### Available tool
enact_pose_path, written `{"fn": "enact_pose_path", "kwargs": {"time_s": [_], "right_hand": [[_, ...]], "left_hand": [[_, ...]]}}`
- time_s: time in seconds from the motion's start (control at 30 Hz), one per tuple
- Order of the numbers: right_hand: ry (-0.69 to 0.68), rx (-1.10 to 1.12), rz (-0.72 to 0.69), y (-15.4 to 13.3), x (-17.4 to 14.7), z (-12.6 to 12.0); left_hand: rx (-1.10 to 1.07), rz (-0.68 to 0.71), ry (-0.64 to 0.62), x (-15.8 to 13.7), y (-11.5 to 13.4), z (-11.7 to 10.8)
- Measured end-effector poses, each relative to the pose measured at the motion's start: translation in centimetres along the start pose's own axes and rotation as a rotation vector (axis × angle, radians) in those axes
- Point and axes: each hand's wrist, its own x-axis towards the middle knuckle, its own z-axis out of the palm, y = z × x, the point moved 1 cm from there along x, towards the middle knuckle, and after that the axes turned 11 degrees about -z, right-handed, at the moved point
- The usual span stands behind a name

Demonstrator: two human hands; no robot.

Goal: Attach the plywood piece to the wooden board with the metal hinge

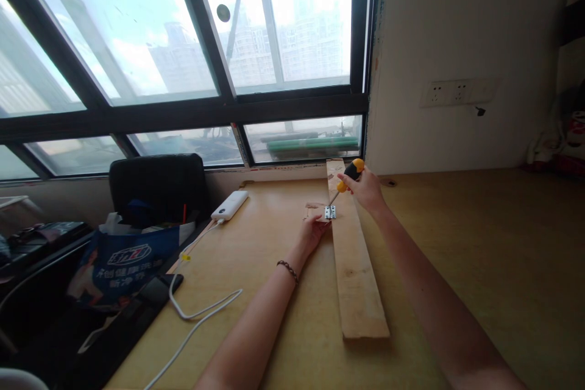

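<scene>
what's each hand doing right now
Left hand: at the metal hinge; whether it grips anything cannot be told.
Right hand: closed, holding the screwdriver.

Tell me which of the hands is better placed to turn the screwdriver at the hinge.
Probably the right hand: it grips the screwdriver, whose shaft angles down to the hinge. The left hand is beside the hinge and off the screwdriver.

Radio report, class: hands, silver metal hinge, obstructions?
Right hand grips yellow-and-black screwdriver, tip at hinge. Left hand beside hinge. White cable left, clear of hands.
</scene>
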Motion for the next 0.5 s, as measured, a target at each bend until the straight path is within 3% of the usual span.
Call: {"fn": "enact_pose_path", "kwargs": {"time_s": [0.5], "right_hand": [[0.003, -0.013, 0.002, -0.1, 0.16, -0.26]], "left_hand": [[-0.086, -0.004, -0.078, -0.02, -0.08, 0.11]]}}
